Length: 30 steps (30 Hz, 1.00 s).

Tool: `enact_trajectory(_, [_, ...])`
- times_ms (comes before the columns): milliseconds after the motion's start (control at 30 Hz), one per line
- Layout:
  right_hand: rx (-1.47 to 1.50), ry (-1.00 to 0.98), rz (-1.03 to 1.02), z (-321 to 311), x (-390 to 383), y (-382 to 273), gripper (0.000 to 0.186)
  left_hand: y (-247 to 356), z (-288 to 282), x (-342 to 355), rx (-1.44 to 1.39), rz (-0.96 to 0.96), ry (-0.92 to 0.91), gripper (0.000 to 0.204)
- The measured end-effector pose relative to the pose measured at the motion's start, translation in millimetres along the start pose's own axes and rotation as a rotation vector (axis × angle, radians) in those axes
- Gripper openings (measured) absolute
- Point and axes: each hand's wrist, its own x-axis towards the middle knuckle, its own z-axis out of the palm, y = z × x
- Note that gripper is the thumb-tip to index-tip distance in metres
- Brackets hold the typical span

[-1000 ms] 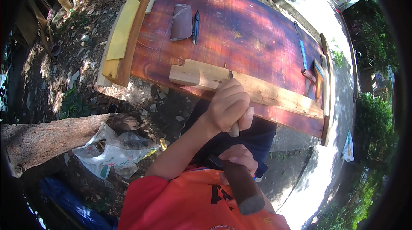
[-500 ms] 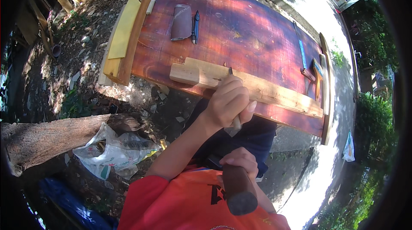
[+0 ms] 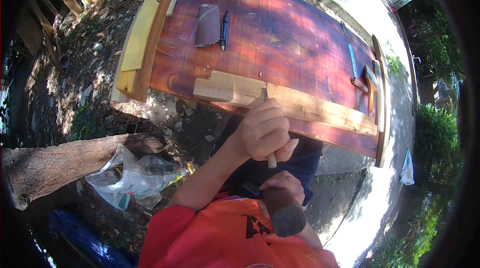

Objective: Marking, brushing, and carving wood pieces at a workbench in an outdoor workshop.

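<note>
My left hand (image 3: 261,130) is closed round a pale chisel handle (image 3: 271,160), with the metal blade (image 3: 264,93) standing at the notched light wooden plank (image 3: 320,108), which lies along the table's near edge. A small chip sits just beyond the plank. Lower down, near my orange shirt, my right hand (image 3: 285,184) grips a dark, chunky mallet (image 3: 282,213), whose end faces toward me; the rest of it is partly hidden by the hand.
The reddish table (image 3: 300,28) bears a rolled brown sandpaper (image 3: 207,24), dark pens (image 3: 225,30), boards with a yellow sheet (image 3: 140,33) at left, and saws (image 3: 370,85) at right. A log (image 3: 55,160) and plastic sack (image 3: 127,178) lie lower left.
My left hand and chisel have shifted slightly toward me, showing more of the blade and handle. The mallet in my right hand has moved slightly up and right since half a second ago.
</note>
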Motion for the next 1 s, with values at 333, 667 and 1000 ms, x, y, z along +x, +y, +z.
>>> enact_trajectory(333, [-0.052, -0.121, -0.064, -9.6, 8.6, -23.3, 0.050, -1.4, 0.9, 8.1, -0.010, 0.001, 0.030, 0.027])
enact_trajectory(667, [-0.159, -0.084, -0.082, -1.7, 13.1, -21.9, 0.049, -0.9, 1.2, 14.9, 0.024, -0.002, 0.027, 0.026])
enact_trajectory(1000, [-0.095, -0.174, -0.050, -6.2, 14.4, -19.3, 0.054, -0.6, 3.2, 18.6, 0.021, -0.068, 0.061, 0.022])
